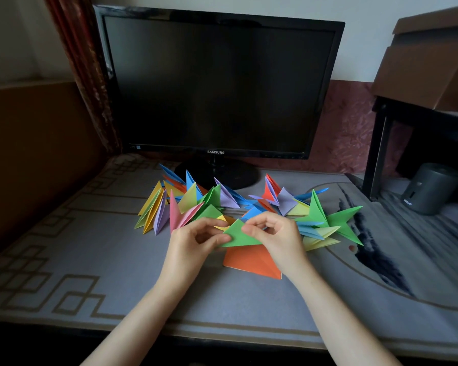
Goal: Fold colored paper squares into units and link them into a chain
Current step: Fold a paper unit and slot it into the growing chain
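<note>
A folded green unit (239,235) hovers over a flat orange unit (251,262), seemingly touching the multicoloured chain (222,204).

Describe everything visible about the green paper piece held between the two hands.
The green paper piece is a flat triangle of thin, matte paper with crisp folded edges, its apex pointing up and its long edge roughly level. The left hand pinches its lower left corner and the right hand pinches its right slope. It sits over the top of an orange folded sheet on the desk mat, just in front of the row of coloured folded units. Whether it touches the orange sheet cannot be told.
</note>
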